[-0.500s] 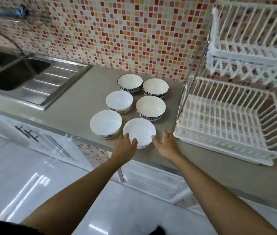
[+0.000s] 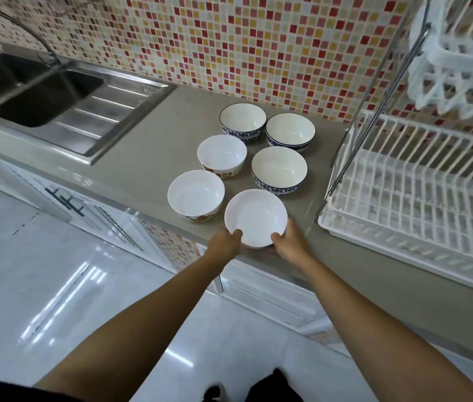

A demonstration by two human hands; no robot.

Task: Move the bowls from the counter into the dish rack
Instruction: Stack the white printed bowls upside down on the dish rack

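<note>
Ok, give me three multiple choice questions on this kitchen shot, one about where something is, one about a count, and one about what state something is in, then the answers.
1. Where does the dish rack stand relative to the bowls?
A. To their right
B. To their left, by the sink
C. Behind them

2. How many bowls are in view?
A. Four
B. Six
C. Eight

3. What is happening with the nearest bowl?
A. It lies upside down, untouched
B. It already sits in the rack
C. Both hands grip it at the rim

Answers: 1 A, the white rack sits right of the group. 2 B, six count out in three pairs. 3 C, the left hand and right hand each have a thumb over its near rim.
</note>
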